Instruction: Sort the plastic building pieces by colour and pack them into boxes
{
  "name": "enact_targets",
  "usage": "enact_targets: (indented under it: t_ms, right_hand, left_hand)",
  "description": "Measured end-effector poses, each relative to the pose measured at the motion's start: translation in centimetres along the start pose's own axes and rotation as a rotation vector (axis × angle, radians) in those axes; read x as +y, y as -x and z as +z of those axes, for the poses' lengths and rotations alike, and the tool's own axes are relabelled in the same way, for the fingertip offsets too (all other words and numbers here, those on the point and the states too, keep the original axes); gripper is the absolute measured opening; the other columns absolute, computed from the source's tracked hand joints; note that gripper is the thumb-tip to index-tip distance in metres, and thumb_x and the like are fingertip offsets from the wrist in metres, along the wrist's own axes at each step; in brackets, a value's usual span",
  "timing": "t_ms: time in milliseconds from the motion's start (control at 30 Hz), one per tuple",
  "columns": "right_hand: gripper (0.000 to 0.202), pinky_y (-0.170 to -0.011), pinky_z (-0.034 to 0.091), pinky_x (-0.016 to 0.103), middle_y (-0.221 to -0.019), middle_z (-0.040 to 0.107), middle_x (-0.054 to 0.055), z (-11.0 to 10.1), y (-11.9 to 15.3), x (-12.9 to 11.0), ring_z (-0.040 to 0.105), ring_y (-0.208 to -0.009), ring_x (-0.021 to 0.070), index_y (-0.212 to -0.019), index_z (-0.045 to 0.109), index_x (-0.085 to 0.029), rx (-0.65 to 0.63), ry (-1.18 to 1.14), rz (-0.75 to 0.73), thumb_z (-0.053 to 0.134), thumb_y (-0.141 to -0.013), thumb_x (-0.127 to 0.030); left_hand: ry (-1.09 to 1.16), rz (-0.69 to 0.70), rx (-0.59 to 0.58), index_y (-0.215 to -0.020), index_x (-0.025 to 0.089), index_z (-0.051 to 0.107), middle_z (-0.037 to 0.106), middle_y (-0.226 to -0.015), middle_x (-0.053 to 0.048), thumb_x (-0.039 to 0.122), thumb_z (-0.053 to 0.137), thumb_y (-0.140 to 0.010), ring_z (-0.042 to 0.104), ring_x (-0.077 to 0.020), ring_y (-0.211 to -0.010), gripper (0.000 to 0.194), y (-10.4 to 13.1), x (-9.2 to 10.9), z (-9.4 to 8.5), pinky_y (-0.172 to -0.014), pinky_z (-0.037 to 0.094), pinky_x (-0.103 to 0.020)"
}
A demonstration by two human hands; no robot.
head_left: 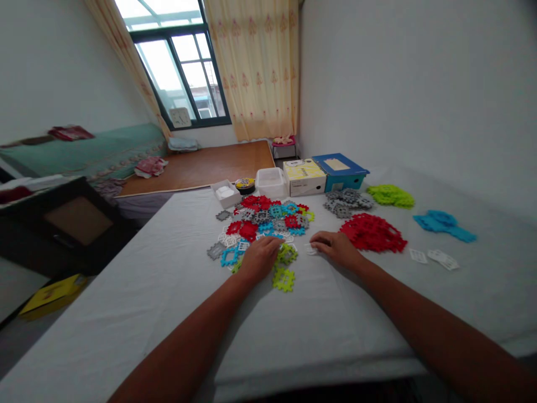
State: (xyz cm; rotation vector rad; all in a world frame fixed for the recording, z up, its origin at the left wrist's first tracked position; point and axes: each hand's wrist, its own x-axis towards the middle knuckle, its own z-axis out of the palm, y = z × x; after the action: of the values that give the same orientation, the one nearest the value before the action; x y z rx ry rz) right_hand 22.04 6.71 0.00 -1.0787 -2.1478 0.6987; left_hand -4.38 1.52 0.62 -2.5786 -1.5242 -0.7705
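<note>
A mixed pile of flat, notched plastic pieces [268, 214] in red, grey, blue, green and white spreads over the table's middle. My left hand [260, 258] rests at the near side of this pile, fingers stretched to the right over the pieces, with nothing visible in its grasp. Beside it lie two lime-green square pieces [284, 279]. Just right of the pile, my right hand [335, 247] pinches a white square lattice piece [311, 249] low over the cloth. Behind that hand is a heap of red pieces [373, 233].
Sorted heaps at the right include grey pieces [348, 201], lime-green pieces [391, 195], blue pieces [444, 224] and white pieces [443, 259]. Along the back stand a white box [225, 193], a round tin [245, 186], a clear tub [271, 182], a yellow-white carton [304, 178] and a blue box [340, 170].
</note>
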Motion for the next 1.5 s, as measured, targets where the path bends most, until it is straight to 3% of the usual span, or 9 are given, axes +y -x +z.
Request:
enact_targets:
  t_ms: [333, 467, 600, 733, 800, 933, 1167, 1367, 1500]
  right_hand:
    - [0.017, -0.071, 0.048, 0.028, -0.088, 0.074, 0.004, 0.1, -0.1, 0.1, 0.066, -0.078, 0.0171, -0.095, 0.07, -0.019, -0.038, 0.04, -0.022, 0.058, -0.086, -0.027]
    - [0.017, -0.068, 0.048, 0.026, -0.091, 0.073, 0.004, -1.7, 0.9, -1.0, 0.065, -0.076, 0.0155, -0.094, 0.07, -0.019, -0.02, 0.064, -0.058, 0.057, -0.086, -0.026]
    - [0.022, -0.073, 0.05, 0.028, -0.093, 0.073, 0.004, -6.3, 4.6, -0.2, 0.066, -0.079, 0.0164, -0.096, 0.07, -0.021, 0.206, 0.116, 0.043, 0.059, -0.087, -0.037]
    - [0.027, -0.072, 0.052, 0.032, -0.089, 0.073, 0.006, -12.0, 10.6, 4.5, 0.068, -0.079, 0.0199, -0.093, 0.069, -0.02, 0.639, 0.268, 0.322, 0.059, -0.084, -0.044]
    - [0.029, -0.07, 0.053, 0.032, -0.087, 0.073, 0.007, -14.4, 13.2, 7.3, 0.068, -0.078, 0.0211, -0.092, 0.07, -0.02, 0.737, 0.334, 0.438, 0.058, -0.083, -0.045]
    - [0.031, -0.077, 0.051, 0.036, -0.091, 0.074, 0.008, -16.5, 15.5, 10.6, 0.067, -0.084, 0.0231, -0.09, 0.072, -0.021, 0.616, 0.509, 0.51, 0.053, -0.085, -0.044]
    - [0.031, -0.094, 0.044, 0.044, -0.115, 0.07, 0.005, -13.5, 14.2, 10.5, 0.057, -0.111, 0.0276, -0.105, 0.072, -0.026, 0.355, 0.632, 0.315, 0.056, -0.086, -0.045]
    - [0.027, -0.088, 0.046, 0.042, -0.109, 0.071, 0.007, -14.8, 16.6, 11.5, 0.058, -0.107, 0.0274, -0.099, 0.072, -0.024, 0.366, 0.711, 0.403, 0.052, -0.088, -0.037]
    - [0.028, -0.09, 0.045, 0.048, -0.113, 0.07, 0.008, -15.1, 15.0, 9.4, 0.056, -0.11, 0.0317, -0.097, 0.072, -0.024, 0.467, 0.745, 0.384, 0.054, -0.086, -0.042]
  left_hand:
    - [-0.008, 0.067, -0.062, -0.105, 0.019, 0.07, 0.072, -0.102, -0.007, 0.011, 0.049, -0.09, 0.063, -0.021, -0.095, 0.028, -0.2, -0.4, 0.0, -0.087, 0.051, -0.035]
    - [-0.003, 0.089, -0.041, -0.101, 0.02, 0.071, 0.072, -0.1, -0.008, 0.012, 0.049, -0.088, 0.063, -0.0207, -0.092, 0.027, -0.2, -0.7, 0.0, -0.084, 0.052, -0.034]
    - [-0.009, 0.125, -0.03, -0.103, 0.021, 0.071, 0.072, -0.101, -0.008, 0.014, 0.048, -0.088, 0.064, -0.0222, -0.092, 0.028, -0.3, -1.4, 0.2, -0.083, 0.054, -0.037]
    - [0.009, 0.158, -0.02, -0.101, 0.022, 0.072, 0.072, -0.099, -0.008, 0.015, 0.047, -0.088, 0.064, -0.0225, -0.091, 0.029, -0.4, -1.6, 0.4, -0.083, 0.054, -0.038]
    - [0.015, 0.172, -0.019, -0.1, 0.022, 0.072, 0.073, -0.098, -0.008, 0.016, 0.046, -0.088, 0.065, -0.0225, -0.091, 0.029, -0.4, -1.6, 0.5, -0.084, 0.054, -0.038]
    - [0.005, 0.173, -0.027, -0.101, 0.021, 0.072, 0.073, -0.1, -0.008, 0.018, 0.046, -0.089, 0.065, -0.0234, -0.092, 0.029, -0.5, -1.8, 0.4, -0.083, 0.054, -0.038]
    - [-0.013, 0.172, -0.018, -0.1, 0.022, 0.072, 0.073, -0.099, -0.008, 0.021, 0.046, -0.09, 0.065, -0.0247, -0.092, 0.028, -0.6, -1.8, 0.0, -0.082, 0.054, -0.041]
    - [-0.019, 0.191, -0.002, -0.1, 0.022, 0.072, 0.073, -0.099, -0.008, 0.018, 0.047, -0.088, 0.065, -0.0221, -0.092, 0.028, -0.4, -1.6, 0.1, -0.083, 0.054, -0.037]
    - [0.0, 0.164, -0.004, -0.099, 0.022, 0.072, 0.073, -0.098, -0.007, 0.016, 0.047, -0.088, 0.065, -0.0211, -0.093, 0.028, -0.4, -1.0, 0.3, -0.085, 0.054, -0.036]
